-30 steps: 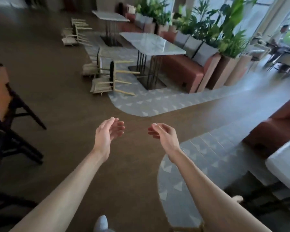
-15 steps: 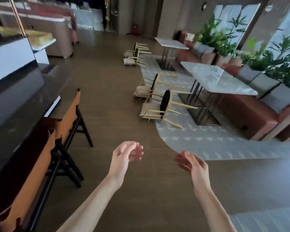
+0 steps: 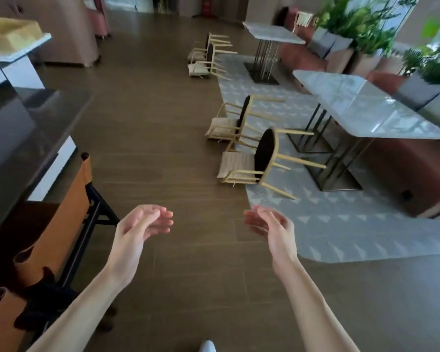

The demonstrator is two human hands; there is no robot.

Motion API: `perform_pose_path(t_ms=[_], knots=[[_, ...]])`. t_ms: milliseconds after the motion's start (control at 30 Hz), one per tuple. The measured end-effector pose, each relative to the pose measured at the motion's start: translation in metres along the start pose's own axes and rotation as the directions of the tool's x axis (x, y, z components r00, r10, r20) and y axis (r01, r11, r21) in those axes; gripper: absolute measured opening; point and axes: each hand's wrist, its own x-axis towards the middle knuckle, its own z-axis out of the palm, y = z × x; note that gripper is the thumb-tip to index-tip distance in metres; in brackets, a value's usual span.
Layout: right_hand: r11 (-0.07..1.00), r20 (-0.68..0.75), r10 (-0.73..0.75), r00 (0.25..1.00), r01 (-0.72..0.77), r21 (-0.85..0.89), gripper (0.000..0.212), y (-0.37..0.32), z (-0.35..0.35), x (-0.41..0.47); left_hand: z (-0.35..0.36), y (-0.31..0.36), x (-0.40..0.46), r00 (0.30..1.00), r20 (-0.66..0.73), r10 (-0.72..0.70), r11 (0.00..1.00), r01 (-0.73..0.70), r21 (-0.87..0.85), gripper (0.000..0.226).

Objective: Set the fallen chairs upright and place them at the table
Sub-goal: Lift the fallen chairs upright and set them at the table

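Left hand (image 3: 140,229), right hand (image 3: 271,228): both empty, fingers relaxed. Nearest pale-wood chair with dark oval back (image 3: 252,163): lying tipped over on the floor beside the marble-topped bench (image 3: 366,107). Advice: approach, grip backrest and armrest, pivot upright.

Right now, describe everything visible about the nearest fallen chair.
The nearest chair lies tipped on its back beside the long table. Pale wooden frame and arms, dark round seat facing up and sideways, beige backrest flat on the brown floor. Its legs stick out toward the table, over the grey rug. Neither hand touches it.
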Motion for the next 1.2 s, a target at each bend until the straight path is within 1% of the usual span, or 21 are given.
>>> perform_pose_path(t_ms=[100, 133, 200, 333, 433, 500, 600, 700, 767, 833, 967, 1100, 1167, 1200], knots=[[0.998, 0.045, -0.043, 0.998, 0.045, -0.041, 0.018, -0.029, 0.043, 0.064, -0.002, 0.011, 0.062, 0.999, -0.038, -0.008, 1.0, 0.007, -0.021, 0.024], [0.997, 0.062, -0.055, 0.997, 0.058, -0.047, 0.017, -0.04, 0.063, 0.101, -0.002, 0.012, 0.098, 0.998, -0.064, -0.011, 0.999, 0.008, -0.053, 0.025], [0.994, 0.072, -0.091, 0.993, 0.094, -0.047, 0.018, -0.051, 0.088, 0.139, 0.001, 0.013, 0.136, 0.997, -0.08, -0.023, 0.995, 0.015, -0.102, 0.023], [0.991, 0.052, -0.118, 0.992, 0.121, -0.061, 0.018, -0.046, 0.159, 0.249, 0.007, -0.009, 0.26, 0.988, -0.108, -0.107, 0.978, 0.085, -0.191, 0.023], [0.992, 0.021, -0.105, 0.994, 0.106, -0.072, 0.019, -0.036, 0.211, 0.327, 0.009, -0.03, 0.362, 0.986, -0.076, -0.149, 0.962, 0.126, -0.241, 0.023], [0.996, -0.018, -0.074, 0.997, 0.073, -0.055, 0.019, -0.04, 0.241, 0.369, 0.009, -0.038, 0.431, 0.979, -0.011, -0.202, 0.95, 0.194, -0.244, 0.023], [0.999, -0.101, -0.028, 0.994, 0.027, -0.018, 0.018, -0.063, 0.277, 0.421, 0.013, -0.04, 0.523, 0.953, 0.123, -0.276, 0.941, 0.294, -0.167, 0.026], [0.997, -0.192, -0.005, 0.981, 0.019, 0.07, 0.016, -0.086, 0.307, 0.473, 0.022, -0.038, 0.613, 0.921, 0.237, -0.311, 0.938, 0.337, -0.082, 0.027], [0.991, -0.234, 0.021, 0.972, 0.01, 0.131, 0.016, -0.094, 0.321, 0.504, 0.029, -0.038, 0.665, 0.905, 0.276, -0.324, 0.932, 0.355, -0.069, 0.026], [0.991, -0.287, 0.037, 0.957, 0.002, 0.136, 0.015, -0.091, 0.329, 0.545, 0.04, -0.046, 0.718, 0.892, 0.31, -0.328, 0.928, 0.366, -0.072, 0.028], [0.986, -0.404, 0.135, 0.905, -0.082, 0.145, 0.021, -0.068, 0.334, 0.635, 0.068, -0.073, 0.809, 0.853, 0.316, -0.414, 0.896, 0.443, -0.02, 0.035], [0.969, -0.477, 0.22, 0.851, -0.136, 0.204, 0.022, -0.043, 0.329, 0.75, 0.104, -0.101, 0.914, 0.813, 0.323, -0.485, 0.87, 0.487, 0.078, 0.034], [0.952, -0.508, 0.284, 0.813, -0.174, 0.254, 0.022, -0.038, 0.325, 0.806, 0.124, -0.111, 0.967, 0.798, 0.287, -0.53, 0.847, 0.513, 0.141, 0.032], [0.943, -0.516, 0.3, 0.802, -0.169, 0.286, 0.022, -0.037, 0.322, 0.838, 0.139, -0.116, 0.997, 0.79, 0.282, -0.544, 0.839, 0.521, 0.16, 0.03]])
